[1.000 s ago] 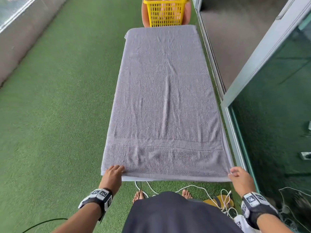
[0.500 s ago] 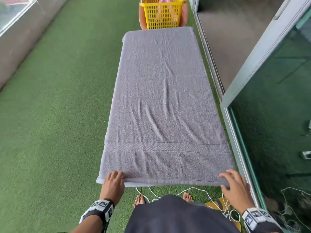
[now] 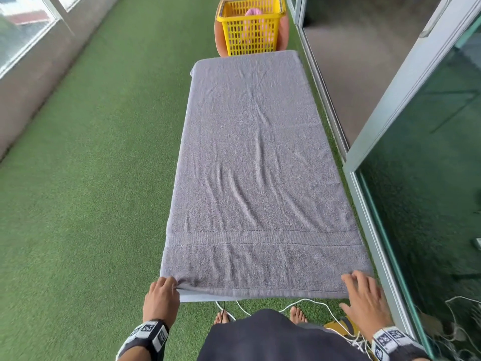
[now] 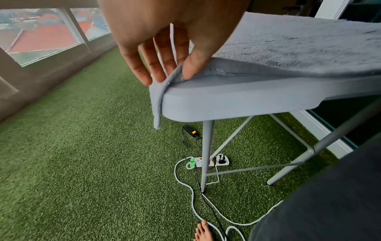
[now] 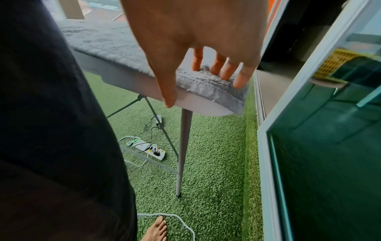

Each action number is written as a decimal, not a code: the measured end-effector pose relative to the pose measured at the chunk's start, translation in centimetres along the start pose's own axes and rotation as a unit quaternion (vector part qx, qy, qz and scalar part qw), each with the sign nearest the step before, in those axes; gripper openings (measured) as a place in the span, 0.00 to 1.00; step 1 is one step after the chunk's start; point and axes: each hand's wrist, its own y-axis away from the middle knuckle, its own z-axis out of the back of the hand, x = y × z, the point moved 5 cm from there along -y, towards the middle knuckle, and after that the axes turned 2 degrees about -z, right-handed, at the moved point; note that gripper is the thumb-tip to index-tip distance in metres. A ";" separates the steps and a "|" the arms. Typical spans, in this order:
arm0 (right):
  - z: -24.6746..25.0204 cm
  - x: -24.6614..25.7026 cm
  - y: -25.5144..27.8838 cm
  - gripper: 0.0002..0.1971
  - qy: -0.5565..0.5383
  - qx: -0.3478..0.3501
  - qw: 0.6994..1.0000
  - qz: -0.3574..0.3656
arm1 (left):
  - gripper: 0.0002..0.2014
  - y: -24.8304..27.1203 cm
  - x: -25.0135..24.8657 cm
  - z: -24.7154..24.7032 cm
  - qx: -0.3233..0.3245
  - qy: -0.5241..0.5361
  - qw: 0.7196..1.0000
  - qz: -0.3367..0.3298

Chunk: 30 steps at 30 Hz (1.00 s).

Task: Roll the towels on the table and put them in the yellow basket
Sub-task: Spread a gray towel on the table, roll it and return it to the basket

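Note:
A large grey towel lies spread flat over the whole narrow table, with a few long creases down its middle. My left hand pinches the towel's near left corner between thumb and fingers. My right hand lies on the near right corner with straight, spread fingers pressing the towel. The yellow basket stands on an orange seat beyond the table's far end, with a pink rolled towel inside.
Glass sliding doors run close along the table's right side. Green artificial turf spreads to the left. Under the table lie a power strip and white cables near my bare feet.
The towel slid toward me, now wrinkled down the middle. My left hand went from resting on the corner to pinching it. My right hand opened flat onto the right corner.

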 end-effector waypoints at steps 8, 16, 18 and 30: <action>-0.2 0.3 -0.1 0.27 -0.017 -0.052 0.998 0.024 | 0.13 -0.4 -0.4 1.3 0.024 -0.006 1.000 0.005; 1.6 -1.4 -0.4 0.17 -0.127 -0.115 0.985 0.001 | 0.06 -1.2 -0.9 1.8 -0.009 0.009 1.000 -0.021; 2.7 -1.6 -0.8 0.18 -0.127 -0.120 0.985 0.002 | 0.04 -1.3 -1.0 2.1 -0.031 0.004 0.999 -0.033; 6.1 0.2 -1.5 0.26 -0.193 -0.105 0.974 0.062 | 0.11 -1.8 0.4 3.2 -0.041 0.011 0.997 -0.070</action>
